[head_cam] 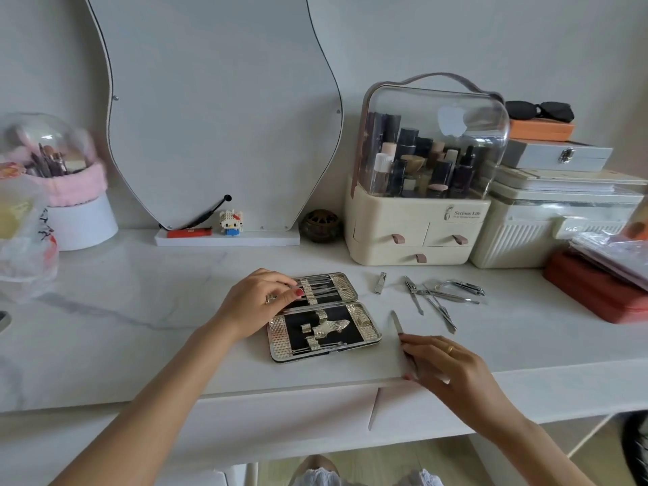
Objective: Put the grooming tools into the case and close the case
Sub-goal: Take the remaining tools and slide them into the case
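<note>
Steel nail file (pixel 397 322) under right-hand fingers (pixel 417 349)

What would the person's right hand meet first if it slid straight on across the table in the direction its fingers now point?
The right hand, gripping a nail file, points up and left. That line probably meets the near right corner of the open case first, though depth is uncertain.

1. bright, soft, even daylight; source not in view.
2. shadows faint and short, just a thin one under the open case (pixel 324 317) on the counter (pixel 140 310).
3. white glare patch on the clear lid of the cosmetics organizer (pixel 431 135).
4. strong wide-angle bending: wall and counter edge curve near the frame borders.
5. left and right edges soft and smeared; centre fairly sharp, slight compression blur.
</note>
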